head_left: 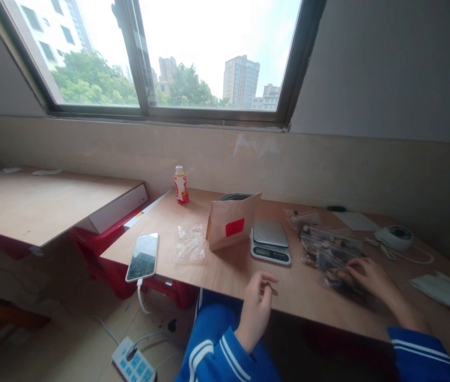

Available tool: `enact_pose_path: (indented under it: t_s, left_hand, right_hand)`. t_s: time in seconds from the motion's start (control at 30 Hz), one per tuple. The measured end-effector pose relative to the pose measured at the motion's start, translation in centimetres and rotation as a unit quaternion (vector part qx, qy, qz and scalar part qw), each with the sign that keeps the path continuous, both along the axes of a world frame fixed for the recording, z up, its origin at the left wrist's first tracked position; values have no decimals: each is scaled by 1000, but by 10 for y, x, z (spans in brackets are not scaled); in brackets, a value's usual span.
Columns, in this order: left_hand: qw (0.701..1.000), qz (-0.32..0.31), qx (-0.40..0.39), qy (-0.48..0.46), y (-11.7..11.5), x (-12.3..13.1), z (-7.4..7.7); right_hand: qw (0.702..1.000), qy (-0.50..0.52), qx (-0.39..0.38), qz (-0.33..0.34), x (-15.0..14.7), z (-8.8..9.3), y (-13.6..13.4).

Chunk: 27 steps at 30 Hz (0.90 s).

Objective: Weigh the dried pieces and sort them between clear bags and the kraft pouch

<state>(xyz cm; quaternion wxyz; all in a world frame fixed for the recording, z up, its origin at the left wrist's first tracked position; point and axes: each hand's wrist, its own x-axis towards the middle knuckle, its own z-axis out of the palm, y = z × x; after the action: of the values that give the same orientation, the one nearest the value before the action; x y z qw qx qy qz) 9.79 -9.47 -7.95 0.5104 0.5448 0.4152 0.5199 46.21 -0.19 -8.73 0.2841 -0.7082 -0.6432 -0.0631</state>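
while the right hand (370, 275) touches a lumpy clear bag (336, 277) on the right side of the desk (300, 289), i can't tell if its grip is tight. the left hand (257, 307) is half curled; i can't tell if its grip has anything. the paper bag (225, 223), left of the scale (270, 234), probably stands because its bottom spreads.
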Motion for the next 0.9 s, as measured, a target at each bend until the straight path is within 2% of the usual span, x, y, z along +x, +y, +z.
enact_pose_path:
  t_s: [0.1, 0.23, 0.37, 0.47, 0.57, 0.63, 0.77, 0.9]
  left_hand:
    - [998, -64, -9, -27, -11, 11, 8]
    - [992, -102, -21, -65, -18, 11, 24]
    - [966, -149, -77, -197, -25, 21, 46]
    - [955, -137, -85, -247, -21, 31, 66]
    - [971, -79, -36, -222, -8, 30, 78]
    - [981, -24, -3, -190, 1, 22, 79]
    - [991, 83, 28, -96, 8, 1, 69]
    - [994, 101, 36, -16, 7, -11, 57]
  right_hand:
    - [995, 16, -78, 53, -6, 24, -14]
    - [990, 53, -112, 67, -33, 80, -46]
    - [985, 101, -102, 92, -99, 127, -77]
    - [977, 169, -56, 116, -157, 146, -90]
    - [955, 237, -44, 173, -205, 149, -95]
    - [935, 291, -39, 201, -228, 144, -94]
    - [890, 369, -62, 260, -256, 123, -85]
    - [872, 390, -90, 281, -265, 104, -74]
